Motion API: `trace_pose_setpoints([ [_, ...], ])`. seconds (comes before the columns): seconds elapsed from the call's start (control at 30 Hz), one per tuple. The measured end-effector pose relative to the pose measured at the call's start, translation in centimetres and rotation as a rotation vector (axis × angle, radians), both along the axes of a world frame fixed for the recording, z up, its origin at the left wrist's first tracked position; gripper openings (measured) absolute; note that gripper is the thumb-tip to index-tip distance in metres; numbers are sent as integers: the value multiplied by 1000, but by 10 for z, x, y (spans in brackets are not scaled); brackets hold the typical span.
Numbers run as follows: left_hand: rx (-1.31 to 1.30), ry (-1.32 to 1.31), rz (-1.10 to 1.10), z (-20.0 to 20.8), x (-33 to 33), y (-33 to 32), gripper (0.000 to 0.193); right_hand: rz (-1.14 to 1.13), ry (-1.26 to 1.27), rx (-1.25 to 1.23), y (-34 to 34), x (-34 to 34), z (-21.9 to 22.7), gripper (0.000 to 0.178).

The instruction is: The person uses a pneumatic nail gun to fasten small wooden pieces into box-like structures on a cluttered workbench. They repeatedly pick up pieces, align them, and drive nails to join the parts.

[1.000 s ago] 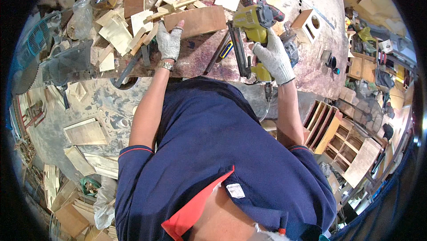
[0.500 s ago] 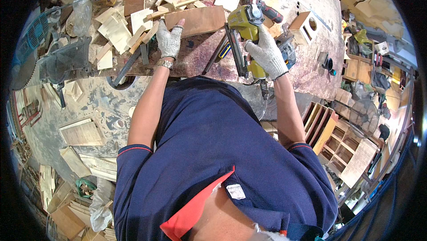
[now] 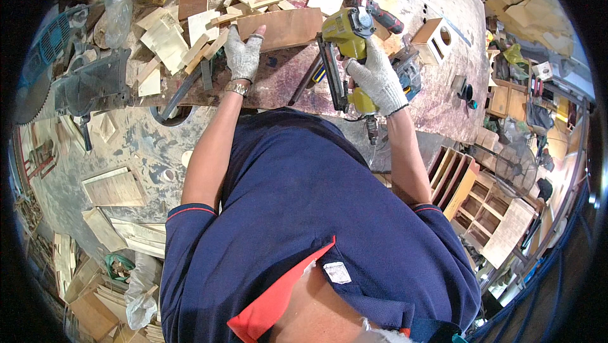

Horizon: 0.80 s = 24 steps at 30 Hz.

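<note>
My left hand [image 3: 243, 58], in a white knit glove with a bare thumb tip, grips the left end of a brown wooden board [image 3: 288, 29]. The thumb lies against the board's face, while the other fingers are partly hidden. In my gloved right hand [image 3: 380, 78] is a yellow-green nail gun [image 3: 344, 31], held by its handle. Its black magazine [image 3: 334, 74] slants down toward me, and an air hose fitting [image 3: 372, 129] hangs from the handle's end. The nail gun's head is by the board's right end; I cannot tell whether they touch.
Scrap wood strips [image 3: 256, 0] and pale offcuts [image 3: 166, 42] pile up beyond my left hand. A cordless drill [image 3: 380, 12] lies behind the nail gun, with a small wooden box [image 3: 437, 40] to its right. A toothed saw blade [image 3: 35, 99] is at far left.
The nail gun and my right hand have shifted slightly left and toward me. My left hand stays at the board's left end, with little visible movement.
</note>
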<state>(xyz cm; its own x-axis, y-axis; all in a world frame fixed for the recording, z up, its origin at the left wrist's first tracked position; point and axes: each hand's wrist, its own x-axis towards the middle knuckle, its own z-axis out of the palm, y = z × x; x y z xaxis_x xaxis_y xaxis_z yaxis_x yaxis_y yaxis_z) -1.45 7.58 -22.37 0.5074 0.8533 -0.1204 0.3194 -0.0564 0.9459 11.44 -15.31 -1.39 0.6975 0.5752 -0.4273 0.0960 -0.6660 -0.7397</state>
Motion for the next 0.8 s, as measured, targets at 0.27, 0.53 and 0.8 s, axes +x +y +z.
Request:
trace_pose_setpoints([
  [0.27, 38, 34, 33, -3, 0, -1, 104, 3, -71, -57, 4, -3, -5, 52],
  [0.53, -5, -61, 15, 16, 6, -21, 86, -79, -59, 45, 4, -17, 13, 48],
  [0.8, 696, 194, -519, 28, -41, 38, 101, -69, 11, 116, -1, -19, 11, 44],
])
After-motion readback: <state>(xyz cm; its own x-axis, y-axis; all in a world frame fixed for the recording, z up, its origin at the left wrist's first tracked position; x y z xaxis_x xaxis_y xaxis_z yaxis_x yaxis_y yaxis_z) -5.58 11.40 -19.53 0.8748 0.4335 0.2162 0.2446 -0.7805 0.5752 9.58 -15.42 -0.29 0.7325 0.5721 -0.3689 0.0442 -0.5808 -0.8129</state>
